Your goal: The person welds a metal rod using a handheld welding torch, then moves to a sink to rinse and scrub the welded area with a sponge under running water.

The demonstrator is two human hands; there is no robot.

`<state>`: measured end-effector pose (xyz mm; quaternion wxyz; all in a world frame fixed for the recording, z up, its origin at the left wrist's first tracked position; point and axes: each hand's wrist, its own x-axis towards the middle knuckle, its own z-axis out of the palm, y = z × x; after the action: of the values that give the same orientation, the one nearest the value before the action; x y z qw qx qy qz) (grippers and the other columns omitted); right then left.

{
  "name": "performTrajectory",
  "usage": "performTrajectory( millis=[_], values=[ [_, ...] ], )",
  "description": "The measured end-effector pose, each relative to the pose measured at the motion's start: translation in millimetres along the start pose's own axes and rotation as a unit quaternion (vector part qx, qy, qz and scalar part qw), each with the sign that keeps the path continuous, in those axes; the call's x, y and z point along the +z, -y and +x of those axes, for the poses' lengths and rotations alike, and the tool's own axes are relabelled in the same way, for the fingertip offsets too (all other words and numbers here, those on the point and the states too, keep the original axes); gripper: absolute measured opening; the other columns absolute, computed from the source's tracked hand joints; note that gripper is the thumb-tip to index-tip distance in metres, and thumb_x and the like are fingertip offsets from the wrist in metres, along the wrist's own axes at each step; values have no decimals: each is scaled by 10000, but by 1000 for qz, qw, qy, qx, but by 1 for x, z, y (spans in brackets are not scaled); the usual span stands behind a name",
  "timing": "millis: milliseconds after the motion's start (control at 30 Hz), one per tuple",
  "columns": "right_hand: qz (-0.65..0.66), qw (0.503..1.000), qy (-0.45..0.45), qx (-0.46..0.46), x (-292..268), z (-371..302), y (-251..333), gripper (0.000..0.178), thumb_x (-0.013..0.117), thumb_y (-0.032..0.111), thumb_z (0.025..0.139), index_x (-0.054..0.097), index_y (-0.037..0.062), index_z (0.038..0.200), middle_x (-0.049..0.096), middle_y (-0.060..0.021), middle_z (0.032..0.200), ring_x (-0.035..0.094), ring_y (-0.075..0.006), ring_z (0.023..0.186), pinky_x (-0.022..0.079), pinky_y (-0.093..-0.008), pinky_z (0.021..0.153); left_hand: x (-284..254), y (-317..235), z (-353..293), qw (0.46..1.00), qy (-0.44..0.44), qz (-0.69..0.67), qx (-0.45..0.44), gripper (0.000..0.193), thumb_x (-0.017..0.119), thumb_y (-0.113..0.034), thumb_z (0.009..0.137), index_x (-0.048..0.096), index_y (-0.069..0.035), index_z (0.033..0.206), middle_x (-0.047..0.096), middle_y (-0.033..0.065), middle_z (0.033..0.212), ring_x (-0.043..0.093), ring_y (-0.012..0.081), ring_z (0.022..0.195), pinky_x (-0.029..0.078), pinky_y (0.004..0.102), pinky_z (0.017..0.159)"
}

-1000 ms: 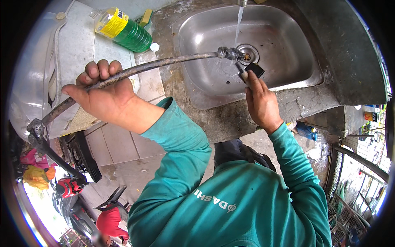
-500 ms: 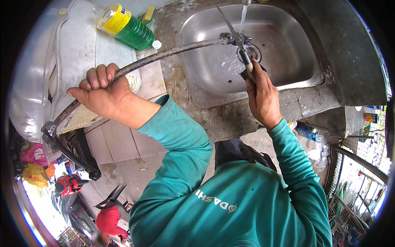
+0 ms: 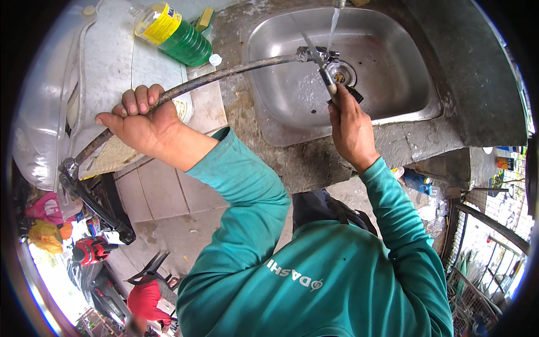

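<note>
My left hand (image 3: 143,123) is wrapped round a long, curved, dirty brown metal bar (image 3: 236,69). A dark joint fitting (image 3: 305,54) on the bar's far end lies over the sink (image 3: 387,42), beside running water. From its near end, at the left, a black arm (image 3: 95,210) angles down. My right hand (image 3: 352,126) is closed on the pale handle of a tool with a long, narrow, tapering blade (image 3: 312,46). The blade crosses the fitting and is smeared by motion, so its exact kind is unclear. A small black piece (image 3: 353,95) shows beside my right fingers.
A tap (image 3: 339,4) runs into the steel sink near its drain (image 3: 340,76). Left of the sink lie a bottle of green liquid (image 3: 188,42), a sponge (image 3: 205,19) and a white cap (image 3: 215,59). A person in red (image 3: 146,300) is at the lower left.
My right hand and the blade have shifted slightly left; the blade is now blurred. The bar's far end has moved a little left. My left hand keeps its grip.
</note>
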<state>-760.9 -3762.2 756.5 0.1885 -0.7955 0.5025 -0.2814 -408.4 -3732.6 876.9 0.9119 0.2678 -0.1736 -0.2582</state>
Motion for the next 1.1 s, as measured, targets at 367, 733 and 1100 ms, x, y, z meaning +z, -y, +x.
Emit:
performTrajectory(
  millis=[367,733,1100],
  values=[
    [65,998,-28,1,-5,7,6,363,576,153,984,519,47,1326,683,-224,1113,680,-454,922,541,-543,768,3,3,-1,1000,-26,11,2,608,322,-637,1054,328,-205,626,334,-25,568,313,134,511,302,313,502],
    [65,997,42,29,-5,5,-8,362,596,109,980,514,13,1320,681,-246,1097,672,-460,956,534,-518,816,-10,1,5,1000,-14,-3,-2,588,325,-614,1063,325,-210,636,336,-27,572,317,133,519,298,317,508],
    [157,987,-29,19,-11,12,-1,342,591,133,995,518,10,1305,682,-257,1069,671,-466,952,524,-524,805,-12,0,5,999,-28,-19,-8,606,311,-596,1073,345,-199,616,353,-20,564,326,137,519,300,316,518]
  ],
)
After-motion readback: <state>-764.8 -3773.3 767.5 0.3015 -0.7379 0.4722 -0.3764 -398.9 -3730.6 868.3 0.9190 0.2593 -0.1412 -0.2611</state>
